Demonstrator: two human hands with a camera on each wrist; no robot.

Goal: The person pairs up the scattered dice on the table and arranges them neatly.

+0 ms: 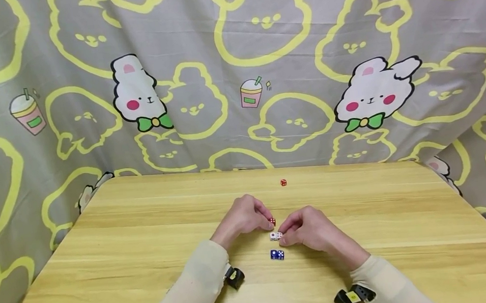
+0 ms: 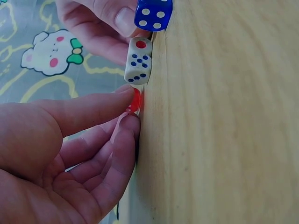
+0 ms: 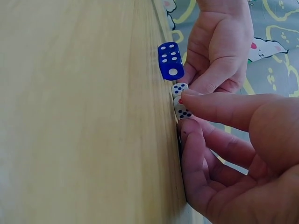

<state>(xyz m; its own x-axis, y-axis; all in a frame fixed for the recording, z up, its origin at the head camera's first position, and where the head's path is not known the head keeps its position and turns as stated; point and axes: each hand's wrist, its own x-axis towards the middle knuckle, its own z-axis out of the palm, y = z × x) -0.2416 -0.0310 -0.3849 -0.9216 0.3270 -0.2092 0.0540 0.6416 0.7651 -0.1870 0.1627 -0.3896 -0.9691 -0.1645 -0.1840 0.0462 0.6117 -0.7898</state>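
Between thumb and fingertips, my left hand (image 1: 246,215) pinches a red die (image 1: 272,221) low at the tabletop, partly hidden by the fingers in the left wrist view. My right hand (image 1: 311,228) pinches the right one of two white dice (image 1: 272,236), its thumb and a fingertip on the white die (image 3: 183,112) in the right wrist view. Both white dice stand side by side, just nearer to me than the red die. Closer still, two blue dice (image 1: 277,254) sit together in a pair, with neither hand on them.
Toward the back of the wooden table (image 1: 164,204) lies another red die (image 1: 284,182). A grey patterned curtain (image 1: 196,43) hangs behind the table and along its sides. Black wrist straps (image 1: 235,277) sit over both pale sleeves (image 1: 190,285).
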